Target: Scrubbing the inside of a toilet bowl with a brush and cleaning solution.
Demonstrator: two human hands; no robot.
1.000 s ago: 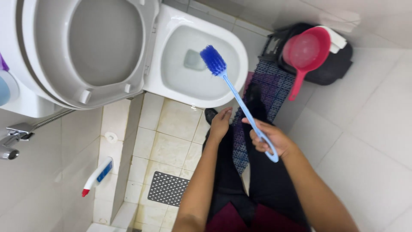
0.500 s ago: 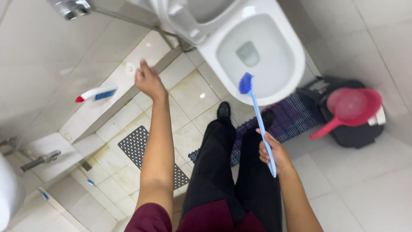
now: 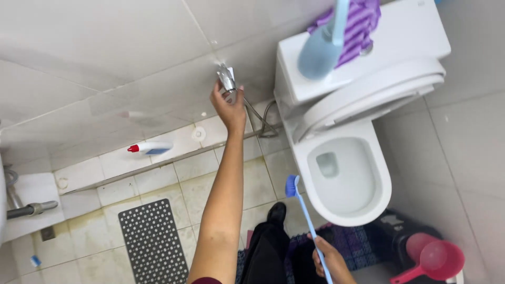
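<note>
My left hand [image 3: 227,108] reaches up to the wall and grips the metal bidet sprayer [image 3: 226,79] mounted beside the toilet tank [image 3: 400,44]. Its hose [image 3: 258,121] loops down toward the floor ledge. My right hand [image 3: 330,260] is at the bottom of the view, closed on the light blue handle of a toilet brush [image 3: 300,202]. The dark blue bristle head of the brush hangs just left of the white toilet bowl [image 3: 344,176], above the floor. The toilet seat and lid [image 3: 368,100] are raised.
A white spray bottle with a red cap [image 3: 149,148] lies on the tiled ledge. A dark perforated mat [image 3: 152,242] covers the floor at left. A pink scoop [image 3: 434,260] sits on a dark bucket at bottom right. A purple cloth [image 3: 357,23] drapes over the tank.
My view has swung round. My left hand has moved from the ledge up to the sprayer on the wall and closed on it. The right hand still holds the brush.
</note>
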